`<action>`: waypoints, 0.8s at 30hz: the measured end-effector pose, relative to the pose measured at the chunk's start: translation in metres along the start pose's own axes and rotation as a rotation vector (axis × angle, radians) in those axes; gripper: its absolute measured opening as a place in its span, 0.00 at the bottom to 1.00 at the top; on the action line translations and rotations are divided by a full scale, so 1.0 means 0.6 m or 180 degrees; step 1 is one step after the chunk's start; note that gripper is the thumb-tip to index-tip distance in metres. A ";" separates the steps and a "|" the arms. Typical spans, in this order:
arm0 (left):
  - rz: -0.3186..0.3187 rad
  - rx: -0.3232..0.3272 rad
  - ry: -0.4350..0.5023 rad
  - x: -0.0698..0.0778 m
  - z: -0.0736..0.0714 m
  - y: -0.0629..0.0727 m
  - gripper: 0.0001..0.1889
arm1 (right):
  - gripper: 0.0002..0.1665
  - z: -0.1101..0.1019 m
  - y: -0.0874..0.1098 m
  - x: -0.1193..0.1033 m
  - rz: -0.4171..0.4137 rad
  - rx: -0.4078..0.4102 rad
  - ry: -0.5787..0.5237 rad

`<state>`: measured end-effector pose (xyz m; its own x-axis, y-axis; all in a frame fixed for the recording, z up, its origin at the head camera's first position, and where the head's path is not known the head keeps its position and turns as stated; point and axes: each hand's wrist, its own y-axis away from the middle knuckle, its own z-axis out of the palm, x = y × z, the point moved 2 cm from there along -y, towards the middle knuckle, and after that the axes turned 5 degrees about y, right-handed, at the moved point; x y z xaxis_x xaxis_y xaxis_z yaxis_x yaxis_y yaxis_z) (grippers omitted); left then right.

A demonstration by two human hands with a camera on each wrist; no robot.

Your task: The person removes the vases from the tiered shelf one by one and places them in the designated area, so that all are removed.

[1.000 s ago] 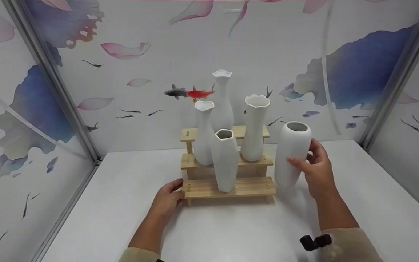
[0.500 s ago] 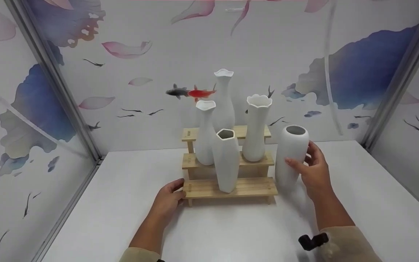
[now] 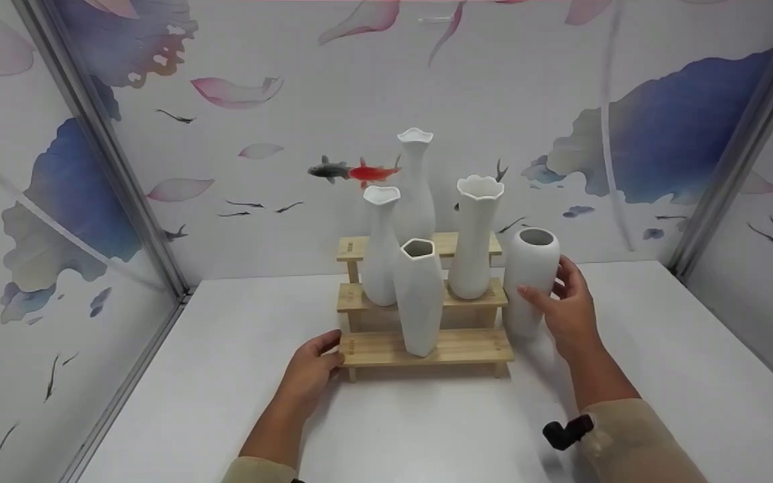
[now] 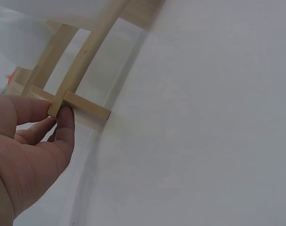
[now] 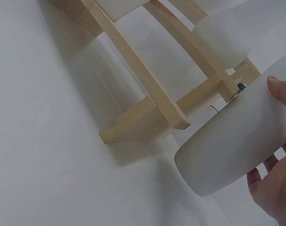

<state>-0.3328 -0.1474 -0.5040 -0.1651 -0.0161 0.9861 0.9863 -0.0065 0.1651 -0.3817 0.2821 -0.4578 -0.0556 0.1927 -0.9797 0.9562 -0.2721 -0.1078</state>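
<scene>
My right hand [image 3: 571, 312] grips a smooth white vase [image 3: 527, 268] with a round mouth, thumb in front and fingers behind, just right of a three-step wooden stand [image 3: 474, 345]. In the right wrist view the vase [image 5: 227, 141] has its base close to the end of the stand's lowest step. My left hand [image 3: 309, 369] pinches the left end of that lowest step between thumb and fingers; the left wrist view shows the thumb and fingers at the step's corner [image 4: 58, 106]. On the lowest step stands a faceted vase [image 3: 420, 302] with a five-sided mouth.
The middle step bears a slim wavy-rimmed vase [image 3: 380, 255] at left and a scallop-rimmed vase [image 3: 472, 241] at right. A tall fluted vase [image 3: 417, 188] stands on the top step. A printed wall [image 3: 259, 221] closes the white table [image 3: 239, 322] at the back.
My right hand has brought the round-mouthed vase left, closer to the stand's right end. The left hand has kept its hold on the lowest step.
</scene>
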 end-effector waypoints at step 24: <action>-0.0025 0.0031 -0.0068 0.000 0.000 0.000 0.29 | 0.69 -0.001 -0.035 0.021 0.0136 -0.0083 0.0021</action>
<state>-0.3325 -0.1472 -0.5040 -0.1728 0.0053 0.9849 0.9850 0.0033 0.1728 -0.4025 0.2906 -0.4678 -0.0128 0.1876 -0.9822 0.9649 -0.2554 -0.0614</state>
